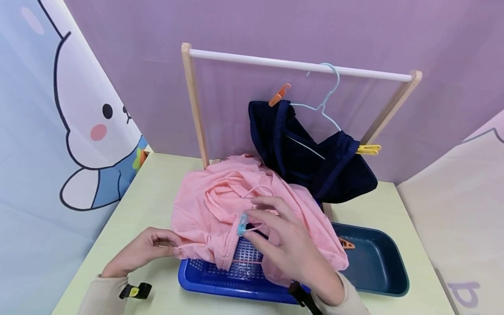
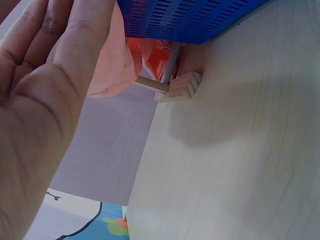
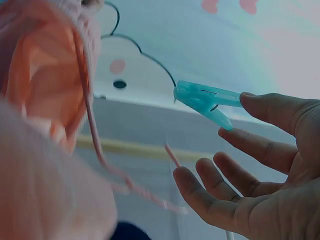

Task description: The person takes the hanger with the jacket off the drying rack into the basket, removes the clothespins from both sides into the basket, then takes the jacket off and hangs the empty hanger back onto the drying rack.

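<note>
A pink zip-up jacket (image 1: 220, 205) lies heaped over a blue perforated basket (image 1: 220, 284), and its zipper edge hangs at the front. My left hand (image 1: 147, 247) pinches the jacket's left edge between thumb and fingers; in the left wrist view that hand (image 2: 55, 75) hides the pinch itself. Over the basket, my right hand (image 1: 289, 236) holds a light blue clothespin (image 3: 205, 100) between thumb and index finger. The other fingers of that hand are spread, and the clothespin is apart from the fabric. A thin pink cord (image 3: 95, 135) hangs from the jacket.
Behind stands a rack with a white rail (image 1: 252, 59) and wooden posts. A dark navy garment (image 1: 303, 148) hangs there on a light blue hanger (image 1: 324, 103), with an orange clothespin (image 1: 279, 95) and a yellow clothespin (image 1: 369, 149). At right, a dark green tray (image 1: 378, 280) holds an orange clothespin (image 1: 346, 243).
</note>
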`<state>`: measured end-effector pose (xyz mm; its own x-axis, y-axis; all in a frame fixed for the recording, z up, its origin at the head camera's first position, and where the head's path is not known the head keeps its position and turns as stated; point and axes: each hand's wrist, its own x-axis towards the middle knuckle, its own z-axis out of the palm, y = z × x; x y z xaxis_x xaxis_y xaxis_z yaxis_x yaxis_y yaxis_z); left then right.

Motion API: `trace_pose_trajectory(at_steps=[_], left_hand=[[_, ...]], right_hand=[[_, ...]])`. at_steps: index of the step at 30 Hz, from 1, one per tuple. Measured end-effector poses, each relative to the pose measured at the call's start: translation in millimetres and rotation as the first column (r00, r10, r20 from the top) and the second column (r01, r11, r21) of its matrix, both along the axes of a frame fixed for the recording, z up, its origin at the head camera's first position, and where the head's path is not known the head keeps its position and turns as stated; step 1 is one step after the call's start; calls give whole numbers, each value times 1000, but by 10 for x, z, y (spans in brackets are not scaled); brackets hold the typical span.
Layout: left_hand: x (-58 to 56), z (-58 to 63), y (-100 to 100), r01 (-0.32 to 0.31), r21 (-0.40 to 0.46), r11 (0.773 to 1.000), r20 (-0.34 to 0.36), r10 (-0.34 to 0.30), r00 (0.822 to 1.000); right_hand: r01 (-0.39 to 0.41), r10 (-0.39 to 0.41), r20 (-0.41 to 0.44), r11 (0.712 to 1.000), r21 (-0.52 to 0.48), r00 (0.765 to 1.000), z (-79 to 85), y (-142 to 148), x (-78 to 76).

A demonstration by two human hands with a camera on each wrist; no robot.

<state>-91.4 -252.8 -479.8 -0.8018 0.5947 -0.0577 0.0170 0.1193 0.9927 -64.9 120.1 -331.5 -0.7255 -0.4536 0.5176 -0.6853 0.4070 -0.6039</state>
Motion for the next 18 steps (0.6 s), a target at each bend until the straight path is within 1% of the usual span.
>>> trace_pose_trajectory(at_steps=[4, 7, 9, 14, 16, 18], left_hand=[[4, 6, 6, -4, -5, 1000, -8, 4, 1000], [5, 15, 8, -6, -11, 1000, 3, 6, 1000], [5, 19, 8, -3, -12, 1000, 11, 3, 1000], [1, 26, 6, 5, -15, 1000, 33, -5, 999], [-1, 26, 8, 4, -19, 1000, 36, -4, 999], [-3, 27, 10, 3, -26, 1000, 38, -2, 999]], right_hand=[[72, -72, 16, 997, 2, 997, 28, 250, 17], [138, -139, 8, 990, 23, 990, 44, 452, 12], [175, -175, -17, 984, 21, 984, 37, 589, 5], [255, -252, -84, 966, 36, 964, 8, 943, 8], [291, -286, -106, 956, 45, 953, -17, 1079, 12], [336, -330, -107, 941, 48, 938, -58, 1210, 15]])
